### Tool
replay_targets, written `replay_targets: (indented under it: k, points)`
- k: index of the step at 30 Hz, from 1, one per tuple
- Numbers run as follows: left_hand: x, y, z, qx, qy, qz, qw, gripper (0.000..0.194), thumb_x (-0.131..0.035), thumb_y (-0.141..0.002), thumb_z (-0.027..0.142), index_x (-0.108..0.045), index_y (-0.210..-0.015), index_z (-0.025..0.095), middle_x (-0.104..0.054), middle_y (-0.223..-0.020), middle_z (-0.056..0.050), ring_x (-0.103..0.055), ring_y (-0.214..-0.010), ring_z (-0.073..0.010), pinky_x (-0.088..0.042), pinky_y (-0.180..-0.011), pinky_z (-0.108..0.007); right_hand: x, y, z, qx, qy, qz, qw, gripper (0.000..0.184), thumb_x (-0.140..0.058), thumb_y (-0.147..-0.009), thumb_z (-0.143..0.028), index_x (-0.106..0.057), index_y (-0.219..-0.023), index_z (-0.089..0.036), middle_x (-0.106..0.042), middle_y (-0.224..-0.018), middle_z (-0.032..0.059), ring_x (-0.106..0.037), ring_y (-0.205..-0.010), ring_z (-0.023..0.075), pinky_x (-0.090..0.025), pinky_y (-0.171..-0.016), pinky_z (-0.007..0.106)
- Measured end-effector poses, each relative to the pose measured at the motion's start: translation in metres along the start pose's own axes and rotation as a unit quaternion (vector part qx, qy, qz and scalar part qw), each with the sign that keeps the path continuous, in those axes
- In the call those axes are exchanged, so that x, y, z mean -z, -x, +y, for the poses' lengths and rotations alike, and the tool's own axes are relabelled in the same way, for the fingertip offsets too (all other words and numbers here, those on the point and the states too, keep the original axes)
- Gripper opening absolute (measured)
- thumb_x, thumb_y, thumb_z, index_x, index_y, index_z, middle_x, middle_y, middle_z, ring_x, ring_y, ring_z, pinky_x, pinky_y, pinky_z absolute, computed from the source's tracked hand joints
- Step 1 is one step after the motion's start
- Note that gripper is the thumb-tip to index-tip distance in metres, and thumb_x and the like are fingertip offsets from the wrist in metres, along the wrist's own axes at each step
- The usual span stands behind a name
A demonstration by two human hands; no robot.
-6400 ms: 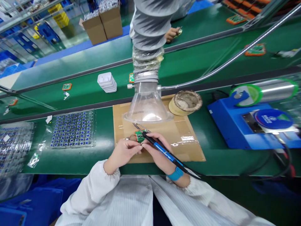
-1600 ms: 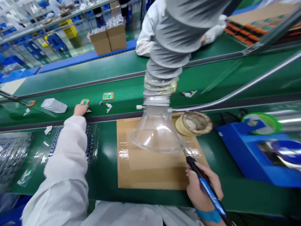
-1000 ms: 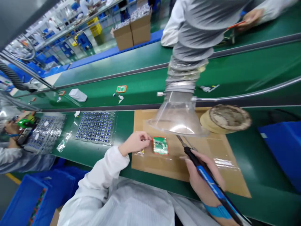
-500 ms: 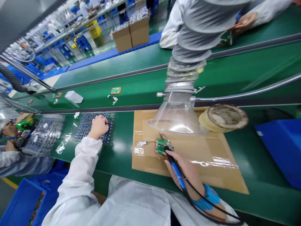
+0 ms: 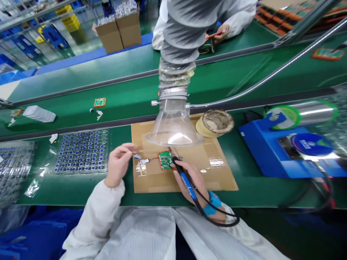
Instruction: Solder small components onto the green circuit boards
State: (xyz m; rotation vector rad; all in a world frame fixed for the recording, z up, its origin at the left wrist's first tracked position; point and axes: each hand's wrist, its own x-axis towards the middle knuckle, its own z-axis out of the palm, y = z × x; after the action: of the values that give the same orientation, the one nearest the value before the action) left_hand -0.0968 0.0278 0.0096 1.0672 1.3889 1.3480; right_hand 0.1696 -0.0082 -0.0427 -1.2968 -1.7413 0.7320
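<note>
A small green circuit board lies on a cardboard mat, with thin wires running left to a white connector. My right hand is closed round a blue soldering iron; its tip rests at the board's right edge. My left hand hovers over the mat's left edge, fingers pinched on a tiny blue part. A clear fume-extractor funnel hangs just behind the board.
A plastic tray of several small blue parts lies left of the mat. A worn tape roll and a blue soldering station stand to the right. On the conveyor behind lie a circuit board and white housings. Another person's hand works across the belt.
My left hand has come back from the tray of blue parts to the mat, now pinching a small part. The soldering iron stays at the board.
</note>
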Motion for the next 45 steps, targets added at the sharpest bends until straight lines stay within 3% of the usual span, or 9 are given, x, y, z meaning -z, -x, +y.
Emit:
replay_targets:
  k: [4,7,19,28,31,33,37,40,45]
  points:
    - [-0.044,0.014,-0.003,0.136,0.009,-0.178,0.975,0.033,-0.081,-0.075,0.046,-0.067,-0.075,0.016,-0.076,-0.078,-0.008,-0.069,-0.067,-0.0167,-0.056,-0.067,-0.029,-0.004,-0.005,-0.016,-0.097,-0.159,0.042,0.981,0.030,-0.066,-0.095,-0.032,-0.060,-0.124,-0.026,-0.079,-0.105,0.0058,-0.076,-0.100,0.0223,-0.060,-0.094,0.041]
    - [-0.057,0.018,-0.002,0.165,-0.039,-0.235,0.957,0.034,-0.082,-0.074,0.046,-0.070,-0.074,0.014,-0.075,-0.072,-0.007,-0.066,-0.062,-0.0143,-0.053,-0.063,-0.025,-0.008,-0.014,-0.030,-0.126,-0.245,0.058,0.960,0.029,-0.071,-0.092,-0.032,-0.062,-0.119,-0.026,-0.078,-0.099,0.0036,-0.076,-0.093,0.0198,-0.062,-0.091,0.039]
    - [-0.057,0.024,-0.004,0.103,-0.111,-0.245,0.958,0.023,-0.076,-0.079,0.038,-0.075,-0.076,0.016,-0.072,-0.070,-0.004,-0.059,-0.061,-0.0129,-0.046,-0.060,-0.024,-0.016,-0.029,-0.040,-0.172,-0.329,0.052,0.927,0.032,-0.080,-0.081,-0.031,-0.064,-0.108,-0.025,-0.076,-0.087,-0.0002,-0.075,-0.080,0.0171,-0.065,-0.074,0.032]
    - [-0.056,0.017,-0.001,0.007,-0.181,-0.231,0.956,0.020,-0.068,-0.087,0.034,-0.073,-0.075,0.018,-0.072,-0.074,-0.004,-0.062,-0.068,-0.0160,-0.047,-0.066,-0.028,-0.020,-0.028,-0.035,-0.184,-0.298,0.061,0.935,0.029,-0.079,-0.079,-0.029,-0.065,-0.104,-0.025,-0.074,-0.082,-0.0014,-0.073,-0.076,0.0168,-0.062,-0.077,0.032]
    - [-0.052,0.006,-0.005,-0.072,-0.239,-0.241,0.938,0.018,-0.066,-0.087,0.029,-0.072,-0.073,0.020,-0.071,-0.079,-0.005,-0.063,-0.080,-0.0189,-0.047,-0.080,-0.034,-0.025,-0.024,-0.028,-0.177,-0.254,0.078,0.948,0.027,-0.078,-0.082,-0.029,-0.066,-0.105,-0.025,-0.074,-0.086,-0.0005,-0.073,-0.079,0.0171,-0.061,-0.080,0.032]
    - [-0.049,-0.004,-0.009,-0.109,-0.316,-0.244,0.910,0.016,-0.067,-0.085,0.025,-0.073,-0.071,0.021,-0.070,-0.083,-0.005,-0.062,-0.088,-0.0209,-0.044,-0.087,-0.038,-0.025,-0.019,-0.022,-0.171,-0.212,0.101,0.957,0.026,-0.076,-0.084,-0.030,-0.066,-0.108,-0.025,-0.074,-0.089,0.0008,-0.074,-0.082,0.0180,-0.062,-0.083,0.034]
    - [-0.046,-0.020,-0.016,-0.099,-0.423,-0.276,0.857,0.015,-0.068,-0.081,0.021,-0.074,-0.068,0.022,-0.068,-0.087,-0.003,-0.059,-0.090,-0.0209,-0.039,-0.085,-0.039,-0.017,-0.005,-0.009,-0.145,-0.110,0.150,0.972,0.026,-0.075,-0.086,-0.035,-0.071,-0.109,-0.024,-0.077,-0.102,0.0056,-0.075,-0.094,0.0229,-0.062,-0.090,0.040]
    - [-0.047,-0.025,-0.019,-0.088,-0.435,-0.283,0.850,0.017,-0.068,-0.081,0.020,-0.074,-0.065,0.021,-0.068,-0.085,-0.003,-0.059,-0.089,-0.0208,-0.038,-0.082,-0.038,-0.005,0.008,-0.003,-0.091,-0.060,0.158,0.981,0.023,-0.072,-0.088,-0.032,-0.072,-0.110,-0.025,-0.078,-0.105,0.0068,-0.075,-0.097,0.0246,-0.062,-0.089,0.041]
    - [-0.050,-0.025,-0.020,-0.084,-0.442,-0.286,0.846,0.018,-0.069,-0.080,0.019,-0.074,-0.063,0.022,-0.068,-0.083,-0.002,-0.059,-0.087,-0.0213,-0.037,-0.082,-0.038,0.004,0.019,-0.005,-0.022,-0.057,0.127,0.990,0.016,-0.068,-0.088,-0.025,-0.071,-0.103,-0.025,-0.074,-0.085,0.0042,-0.072,-0.075,0.0211,-0.059,-0.070,0.036]
